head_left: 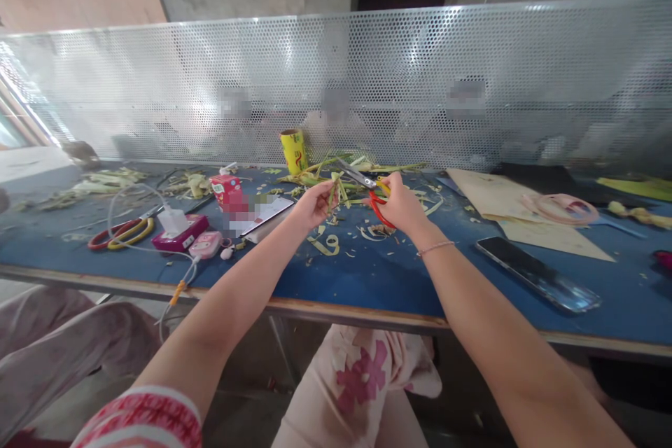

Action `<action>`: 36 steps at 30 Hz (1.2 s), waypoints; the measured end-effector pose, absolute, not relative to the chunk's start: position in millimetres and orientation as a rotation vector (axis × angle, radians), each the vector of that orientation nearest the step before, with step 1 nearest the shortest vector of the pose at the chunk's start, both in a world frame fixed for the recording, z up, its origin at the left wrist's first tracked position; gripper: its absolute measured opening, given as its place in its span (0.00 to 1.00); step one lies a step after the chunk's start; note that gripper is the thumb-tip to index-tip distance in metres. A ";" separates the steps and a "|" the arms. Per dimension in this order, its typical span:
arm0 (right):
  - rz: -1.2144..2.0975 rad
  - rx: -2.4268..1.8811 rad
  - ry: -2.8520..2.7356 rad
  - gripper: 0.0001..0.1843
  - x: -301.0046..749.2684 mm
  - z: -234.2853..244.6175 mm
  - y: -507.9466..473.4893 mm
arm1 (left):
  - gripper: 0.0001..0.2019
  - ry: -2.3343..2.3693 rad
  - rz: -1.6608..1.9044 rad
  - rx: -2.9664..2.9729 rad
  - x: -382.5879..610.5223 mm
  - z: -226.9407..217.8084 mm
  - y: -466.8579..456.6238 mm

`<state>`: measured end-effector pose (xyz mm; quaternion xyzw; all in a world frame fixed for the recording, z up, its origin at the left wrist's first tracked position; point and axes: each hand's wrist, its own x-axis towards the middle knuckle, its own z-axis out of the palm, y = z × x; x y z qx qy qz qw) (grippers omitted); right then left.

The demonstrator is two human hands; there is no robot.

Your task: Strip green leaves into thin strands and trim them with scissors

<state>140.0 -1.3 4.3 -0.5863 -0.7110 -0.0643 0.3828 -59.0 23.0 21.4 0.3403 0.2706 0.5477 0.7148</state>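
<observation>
My left hand [317, 204] is closed in a pinch on a small piece of green plant strip [337, 189], held up over the table. My right hand [397, 204] grips scissors [358, 173] by their red and yellow handles. The scissor blades point up and left, just above the plant piece; whether they touch it I cannot tell. Behind both hands lies a heap of green leaf strips [325, 169]. Curled pale shavings [330, 245] are scattered on the blue table [362, 280] below my hands.
A yellow can [292, 152] stands by the perforated metal screen [336, 84]. To the left are a red box [225, 190], a lit phone [265, 213], a purple power block [180, 234] and other scissors [122, 232]. A dark phone [535, 273] and brown paper [493, 203] lie right.
</observation>
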 end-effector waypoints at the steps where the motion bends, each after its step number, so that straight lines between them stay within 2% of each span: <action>1: -0.154 -1.483 -1.809 0.33 141.3 3.8 -1.0 | 0.04 0.585 1.221 0.764 -58.6 21.1 23.4; 12: 0.046 -1.476 -2.006 0.28 143.8 0.7 -0.6 | 0.04 0.477 1.344 0.834 -59.6 14.2 31.7; 20: 0.069 -1.513 -2.050 0.26 149.0 -7.5 7.0 | 0.06 0.477 1.426 0.814 -60.6 11.0 35.8; 36: 0.075 -1.440 -2.023 0.23 145.4 -6.3 4.6 | 0.03 0.507 1.363 0.839 -59.1 12.8 30.8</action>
